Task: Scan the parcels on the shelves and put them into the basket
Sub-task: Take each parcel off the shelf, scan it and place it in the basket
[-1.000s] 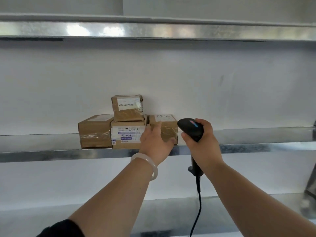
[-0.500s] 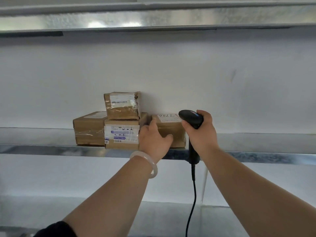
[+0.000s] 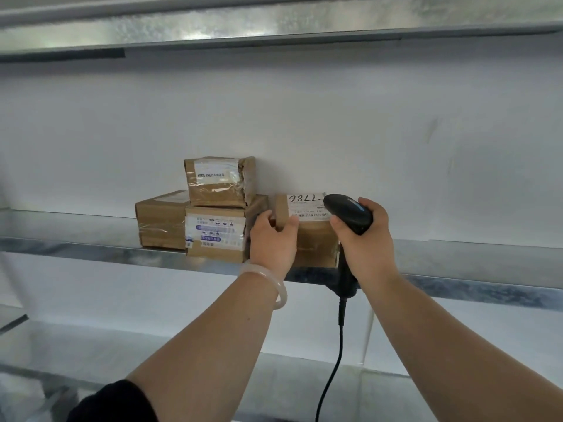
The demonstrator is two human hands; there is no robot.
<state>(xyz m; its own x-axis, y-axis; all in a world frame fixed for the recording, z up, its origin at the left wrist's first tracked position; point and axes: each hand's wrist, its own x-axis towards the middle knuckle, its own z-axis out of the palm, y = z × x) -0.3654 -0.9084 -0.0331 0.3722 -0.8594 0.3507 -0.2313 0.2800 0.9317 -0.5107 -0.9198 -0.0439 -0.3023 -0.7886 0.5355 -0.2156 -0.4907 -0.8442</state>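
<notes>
One parcel [image 3: 315, 242] sits mid-frame on the shelf [image 3: 91, 249], label [image 3: 304, 206] showing. The left hand [image 3: 272, 243] pinches its left corner. The right hand [image 3: 367, 242], wrapped round the scanner [image 3: 347, 212], hovers at the label's right end.

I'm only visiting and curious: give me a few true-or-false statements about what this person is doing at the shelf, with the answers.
1. The left hand grips the parcel with the handwritten number. True.
2. The right hand holds a pen. False: it holds a black scanner.
3. The scanner is cordless. False: a cable hangs from its handle.
4. A small parcel sits on top of the parcel with the blue-marked label. True.
</notes>
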